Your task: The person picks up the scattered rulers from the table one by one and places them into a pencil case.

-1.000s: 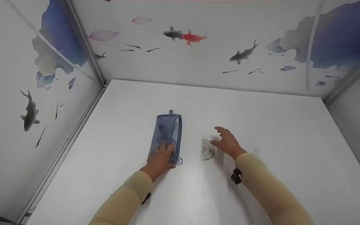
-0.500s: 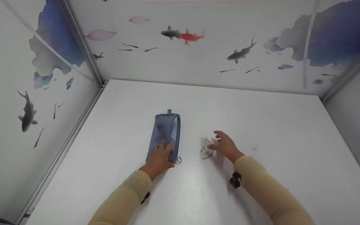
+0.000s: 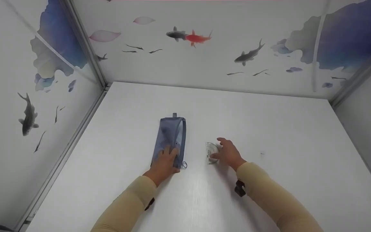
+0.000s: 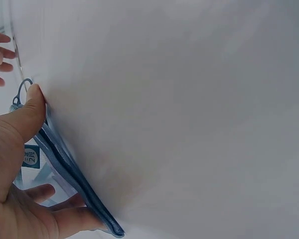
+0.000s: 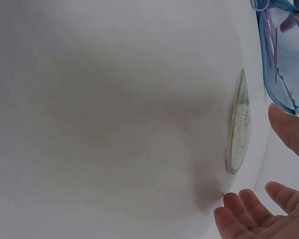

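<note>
A blue mesh pencil case [image 3: 169, 135] with a zip lies lengthwise on the white table. My left hand [image 3: 163, 162] rests spread over its near end, thumb [image 4: 35, 112] beside the zip's pull ring and fingertips along the far edge. Right of the case lies a clear half-round protractor [image 5: 240, 127], its straight side to the left in the head view. Over its right edge my right hand [image 3: 229, 154] hovers, thumb and fingers apart. The right wrist view shows a gap between those fingers and the protractor.
A small see-through piece [image 3: 262, 153] lies on the table [image 3: 269, 122] to the right of my right hand. White panels painted with fish stand around the table's back and sides. Thin pinkish strips [image 5: 271, 40] show within the case's blue border.
My right hand has come down and left, so its thumb now overlaps the protractor in the head view. The left hand and pencil case stay put; the head view shifted slightly.
</note>
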A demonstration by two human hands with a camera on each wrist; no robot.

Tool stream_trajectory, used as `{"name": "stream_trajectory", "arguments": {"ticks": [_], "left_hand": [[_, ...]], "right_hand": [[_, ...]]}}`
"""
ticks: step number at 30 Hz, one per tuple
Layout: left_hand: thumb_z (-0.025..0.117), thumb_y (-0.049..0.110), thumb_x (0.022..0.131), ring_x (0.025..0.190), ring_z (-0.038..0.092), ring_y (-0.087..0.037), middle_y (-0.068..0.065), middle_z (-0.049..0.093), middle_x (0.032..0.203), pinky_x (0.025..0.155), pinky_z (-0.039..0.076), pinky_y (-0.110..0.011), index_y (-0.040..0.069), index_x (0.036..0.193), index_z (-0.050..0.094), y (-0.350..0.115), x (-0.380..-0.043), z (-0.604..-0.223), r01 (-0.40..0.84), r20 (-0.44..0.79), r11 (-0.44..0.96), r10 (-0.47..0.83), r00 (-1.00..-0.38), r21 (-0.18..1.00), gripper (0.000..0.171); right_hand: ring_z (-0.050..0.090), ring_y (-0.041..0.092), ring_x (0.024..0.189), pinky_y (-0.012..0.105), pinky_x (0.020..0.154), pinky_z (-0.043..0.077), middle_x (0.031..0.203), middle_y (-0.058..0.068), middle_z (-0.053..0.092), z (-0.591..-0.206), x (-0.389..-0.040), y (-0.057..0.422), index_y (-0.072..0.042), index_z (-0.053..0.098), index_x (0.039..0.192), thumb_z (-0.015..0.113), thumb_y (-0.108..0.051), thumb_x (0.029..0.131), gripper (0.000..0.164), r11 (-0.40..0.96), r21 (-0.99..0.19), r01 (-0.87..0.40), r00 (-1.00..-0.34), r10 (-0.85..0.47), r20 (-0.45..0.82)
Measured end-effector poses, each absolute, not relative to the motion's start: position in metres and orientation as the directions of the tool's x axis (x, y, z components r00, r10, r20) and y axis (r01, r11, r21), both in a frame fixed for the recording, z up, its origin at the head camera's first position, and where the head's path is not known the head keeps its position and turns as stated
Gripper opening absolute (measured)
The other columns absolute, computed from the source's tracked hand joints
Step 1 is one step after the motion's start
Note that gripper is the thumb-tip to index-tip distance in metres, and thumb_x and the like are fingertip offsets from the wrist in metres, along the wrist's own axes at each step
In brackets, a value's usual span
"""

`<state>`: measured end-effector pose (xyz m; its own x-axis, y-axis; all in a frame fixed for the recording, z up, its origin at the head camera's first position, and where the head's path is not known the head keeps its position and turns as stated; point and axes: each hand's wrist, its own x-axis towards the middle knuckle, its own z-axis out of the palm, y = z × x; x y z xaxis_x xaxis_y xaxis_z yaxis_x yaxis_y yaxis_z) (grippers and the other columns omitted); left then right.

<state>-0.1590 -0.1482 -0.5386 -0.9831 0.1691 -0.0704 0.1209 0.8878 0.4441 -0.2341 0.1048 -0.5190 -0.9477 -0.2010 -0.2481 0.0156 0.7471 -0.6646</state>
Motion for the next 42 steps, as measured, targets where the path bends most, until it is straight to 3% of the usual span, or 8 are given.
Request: {"name": "stream_trajectory", "arguments": {"ticks": [14,29,42], "left_hand": [[0.080,0.026,0.079,0.122,0.042,-0.045,-0.023,0.033,0.141,0.087,0.047,-0.057,0.016,0.129,0.040,-0.149,-0.159,-0.539,0.123,-0.066,0.890,0.168,-0.984,0.439,0.065],[0.080,0.027,0.079,0.122,0.043,-0.044,-0.022,0.032,0.143,0.089,0.044,-0.061,0.018,0.121,0.042,-0.149,-0.159,-0.537,0.121,-0.069,0.892,0.168,-0.983,0.435,0.057],[0.081,0.026,0.078,0.123,0.042,-0.047,-0.025,0.033,0.144,0.090,0.044,-0.061,0.017,0.123,0.042,-0.149,-0.158,-0.538,0.125,-0.059,0.890,0.167,-0.984,0.438,0.060]], "right_hand": [[0.048,0.036,0.122,0.048,0.105,0.037,0.129,0.023,0.053,-0.528,-0.232,0.094,0.001,0.042,0.141,0.080,-0.013,0.079,0.075,0.785,-0.619,-0.002,-0.966,-0.161,-0.200],[0.045,0.039,0.124,0.049,0.105,0.036,0.131,0.024,0.052,-0.527,-0.225,0.088,0.001,0.046,0.139,0.081,-0.014,0.076,0.073,0.787,-0.617,-0.009,-0.978,-0.137,-0.160],[0.049,0.039,0.116,0.050,0.101,0.039,0.125,0.025,0.053,-0.529,-0.228,0.084,0.000,0.047,0.136,0.081,-0.005,0.074,0.071,0.769,-0.637,0.045,-0.976,-0.102,-0.192]]}}
